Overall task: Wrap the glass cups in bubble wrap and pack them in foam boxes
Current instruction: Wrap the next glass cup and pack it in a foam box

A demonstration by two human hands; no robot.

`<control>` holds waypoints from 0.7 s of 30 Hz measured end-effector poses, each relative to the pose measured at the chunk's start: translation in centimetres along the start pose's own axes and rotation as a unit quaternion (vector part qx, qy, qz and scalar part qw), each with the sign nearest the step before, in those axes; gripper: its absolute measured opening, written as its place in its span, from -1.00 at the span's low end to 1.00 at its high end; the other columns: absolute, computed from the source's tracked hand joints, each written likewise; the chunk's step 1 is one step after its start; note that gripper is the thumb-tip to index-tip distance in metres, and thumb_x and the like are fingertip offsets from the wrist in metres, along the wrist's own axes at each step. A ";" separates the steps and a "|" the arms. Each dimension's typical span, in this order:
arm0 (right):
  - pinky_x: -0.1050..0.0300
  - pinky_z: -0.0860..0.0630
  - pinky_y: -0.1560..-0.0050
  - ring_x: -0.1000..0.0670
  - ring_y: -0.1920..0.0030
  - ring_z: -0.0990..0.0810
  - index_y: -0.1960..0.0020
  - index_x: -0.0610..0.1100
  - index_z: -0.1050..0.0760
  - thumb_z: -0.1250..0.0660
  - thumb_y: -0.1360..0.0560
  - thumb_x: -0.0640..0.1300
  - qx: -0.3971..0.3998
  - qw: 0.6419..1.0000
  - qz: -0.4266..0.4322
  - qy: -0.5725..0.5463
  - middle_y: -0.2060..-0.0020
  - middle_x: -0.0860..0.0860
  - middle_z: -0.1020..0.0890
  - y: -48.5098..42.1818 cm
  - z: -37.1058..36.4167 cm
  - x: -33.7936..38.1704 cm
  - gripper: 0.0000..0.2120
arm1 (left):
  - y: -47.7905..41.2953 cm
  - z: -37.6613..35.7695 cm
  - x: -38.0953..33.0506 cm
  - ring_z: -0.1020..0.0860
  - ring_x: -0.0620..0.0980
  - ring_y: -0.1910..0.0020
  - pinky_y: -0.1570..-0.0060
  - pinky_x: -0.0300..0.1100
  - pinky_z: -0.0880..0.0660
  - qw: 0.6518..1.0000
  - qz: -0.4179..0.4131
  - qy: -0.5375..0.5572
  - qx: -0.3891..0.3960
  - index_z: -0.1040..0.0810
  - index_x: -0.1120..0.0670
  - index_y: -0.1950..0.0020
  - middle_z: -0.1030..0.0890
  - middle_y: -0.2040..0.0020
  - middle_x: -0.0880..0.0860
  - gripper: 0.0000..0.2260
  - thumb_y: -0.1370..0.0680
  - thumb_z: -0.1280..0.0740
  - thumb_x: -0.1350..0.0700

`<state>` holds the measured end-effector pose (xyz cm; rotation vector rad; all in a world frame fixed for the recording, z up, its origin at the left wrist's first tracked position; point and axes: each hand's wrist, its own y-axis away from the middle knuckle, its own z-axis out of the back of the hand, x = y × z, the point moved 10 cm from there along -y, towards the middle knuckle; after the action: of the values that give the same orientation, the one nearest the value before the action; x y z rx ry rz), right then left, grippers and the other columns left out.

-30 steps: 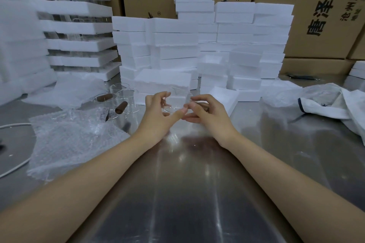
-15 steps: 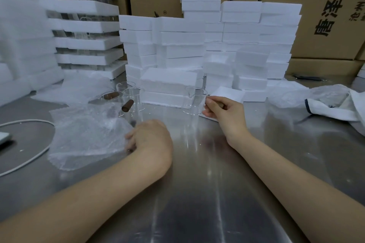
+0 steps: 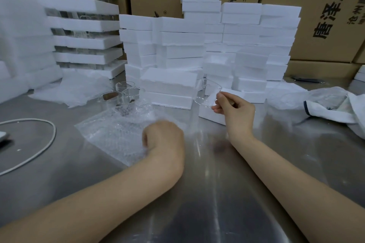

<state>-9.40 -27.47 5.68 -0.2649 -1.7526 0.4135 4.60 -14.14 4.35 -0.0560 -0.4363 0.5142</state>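
Observation:
A clear glass cup (image 3: 207,92) with a brown handle hangs tilted above the steel table, its handle gripped by my right hand (image 3: 236,110). A bubble wrap sheet (image 3: 116,134) lies on the table at centre left. My left hand (image 3: 163,136) grips that sheet at its right edge with curled fingers. Three more glass cups (image 3: 126,96) with brown handles stand just beyond the sheet. White foam boxes (image 3: 169,85) are stacked behind the cups and my hands.
The steel table (image 3: 207,193) spreads out in front. A white cable (image 3: 39,144) loops at the left. Crumpled plastic and white cloth (image 3: 331,104) lie at the right. Foam trays (image 3: 83,25) holding glassware stand at the back left, cardboard cartons (image 3: 316,12) behind.
My left hand let go of the cup, dropped to the bubble wrap and dragged it rightward toward the centre. My right hand kept the cup by its handle and tilted it.

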 end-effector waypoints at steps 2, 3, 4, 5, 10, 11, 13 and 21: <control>0.21 -0.59 0.17 0.00 0.37 -0.66 0.01 -0.23 -0.64 -0.40 -0.49 -0.21 0.006 1.000 -0.001 0.005 0.46 0.04 -0.62 0.0 -0.2 -0.2 -0.88 | 0.0 -0.6 -0.6 -0.52 0.13 -0.19 -0.02 -0.11 -0.53 0.999 -0.029 0.019 0.020 -0.49 0.18 -0.24 -0.52 -0.20 0.13 -0.72 -0.56 -0.18 0.32; 0.20 -0.59 0.16 0.00 0.38 -0.65 -0.02 -0.23 -0.64 -0.40 -0.49 -0.21 0.009 1.000 -0.003 0.002 0.45 0.04 -0.62 0.0 -0.3 -0.2 -0.86 | 0.1 0.0 -0.9 -0.53 0.12 -0.18 0.03 -0.16 -0.48 0.999 -0.043 0.033 0.003 -0.50 0.18 -0.22 -0.54 -0.19 0.11 -0.72 -0.55 -0.19 0.35; 0.20 -0.59 0.17 0.01 0.38 -0.65 -0.07 -0.23 -0.62 -0.41 -0.49 -0.21 0.012 1.000 -0.008 -0.006 0.44 0.03 -0.63 0.1 -0.4 -0.4 -0.83 | 0.0 0.7 -1.1 -0.55 0.11 -0.16 0.10 -0.18 -0.41 0.997 -0.057 0.052 -0.023 -0.51 0.17 -0.19 -0.56 -0.16 0.10 -0.72 -0.54 -0.19 0.37; 0.22 -0.59 0.18 0.02 0.37 -0.65 -0.15 -0.22 -0.58 -0.42 -0.48 -0.21 0.015 1.000 -0.015 -0.014 0.41 0.01 -0.64 0.1 -0.6 -0.5 -0.75 | -0.2 1.3 -1.2 -0.56 0.12 -0.13 0.16 -0.16 -0.35 0.994 -0.067 0.073 -0.049 -0.51 0.15 -0.14 -0.57 -0.12 0.09 -0.73 -0.52 -0.19 0.40; 0.30 -0.56 0.22 0.04 0.37 -0.66 -0.31 -0.28 -0.48 -0.43 -0.48 -0.21 0.028 0.999 -0.021 -0.020 0.38 0.01 -0.65 0.2 -1.0 -0.7 -0.58 | -1.8 1.3 -0.3 -0.55 0.23 0.02 0.13 -0.02 -0.44 0.928 -0.095 0.338 -0.128 -0.41 0.14 -0.21 -0.57 0.06 0.20 -0.79 -0.59 -0.18 0.23; 0.31 -0.56 0.23 0.05 0.37 -0.65 -0.32 -0.27 -0.46 -0.42 -0.48 -0.21 0.022 0.999 -0.018 -0.025 0.39 0.03 -0.65 0.3 -0.9 -0.6 -0.56 | -2.4 0.6 0.0 -0.56 0.19 0.01 0.03 -0.03 -0.48 0.896 -0.095 0.417 -0.118 -0.42 0.12 -0.30 -0.60 0.04 0.17 -0.72 -0.59 -0.19 0.21; 0.30 -0.57 0.22 0.05 0.38 -0.63 -0.36 -0.26 -0.43 -0.42 -0.49 -0.22 0.008 0.999 -0.008 -0.040 0.41 0.06 -0.64 0.3 -0.6 0.0 -0.53 | -3.3 -1.0 0.5 -0.60 0.07 0.02 -0.04 -0.12 -0.52 0.822 -0.077 0.556 -0.095 -0.44 0.13 -0.35 -0.62 -0.01 0.11 -0.65 -0.56 -0.25 0.27; 0.25 -0.41 0.52 0.03 0.51 -0.51 -0.04 -0.06 -0.59 -0.38 -0.52 -0.22 0.011 0.996 0.020 -0.090 0.44 0.01 -0.60 1.0 -0.6 1.9 -0.87 | -5.2 -3.5 4.7 -0.61 -0.08 0.37 0.32 -0.32 -0.53 0.598 0.064 0.790 -0.119 -0.65 0.22 0.09 -0.66 0.28 0.07 -0.93 -0.49 -0.39 0.33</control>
<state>-9.27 -25.72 7.08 -0.2536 -1.9208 0.4976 12.12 -16.23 3.87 -0.7562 1.3057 0.3637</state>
